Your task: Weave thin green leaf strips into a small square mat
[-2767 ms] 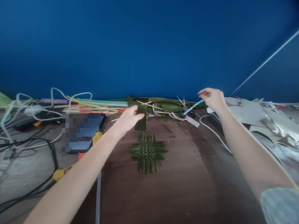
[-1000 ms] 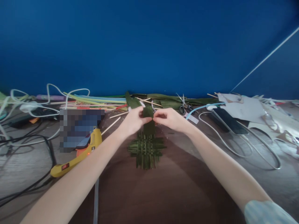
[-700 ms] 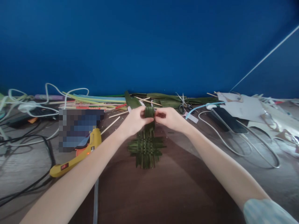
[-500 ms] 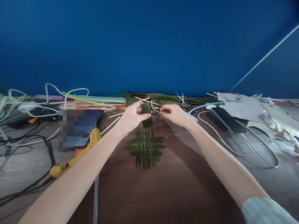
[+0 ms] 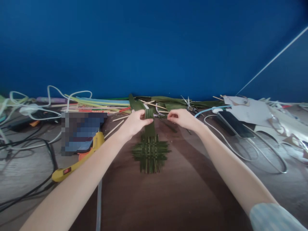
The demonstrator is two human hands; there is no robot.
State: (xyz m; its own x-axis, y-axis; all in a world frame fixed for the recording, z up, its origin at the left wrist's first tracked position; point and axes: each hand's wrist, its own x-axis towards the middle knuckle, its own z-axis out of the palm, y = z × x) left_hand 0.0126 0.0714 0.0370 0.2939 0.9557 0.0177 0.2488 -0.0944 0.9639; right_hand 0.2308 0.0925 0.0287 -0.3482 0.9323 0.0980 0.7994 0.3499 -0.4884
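Observation:
My left hand (image 5: 134, 123) is closed, pinching a folded green leaf strip (image 5: 149, 123) between thumb and fingers. The strip hangs down to the far edge of a woven green leaf mat (image 5: 150, 152). That mat lies flat on the dark brown tabletop, its loose strip ends sticking out on every side in a cross shape. To the right of the leaf strip, my right hand (image 5: 183, 118) hovers with its fingers curled together; what they hold, if anything, is too small to see. Thin leaf scraps (image 5: 171, 126) lie below its fingertips.
A yellow glue gun (image 5: 77, 160) lies left, by a blurred dark device (image 5: 84, 133). Scissors (image 5: 188, 103), long leaves (image 5: 158, 98) and wooden sticks (image 5: 117, 118) lie by the blue wall (image 5: 154, 48). A phone (image 5: 237, 124) with a white cable (image 5: 221, 141) is right.
My right hand has moved slightly right, away from the leaf strip. The strip in my left hand has turned and now hangs lower, reaching the mat's far edge.

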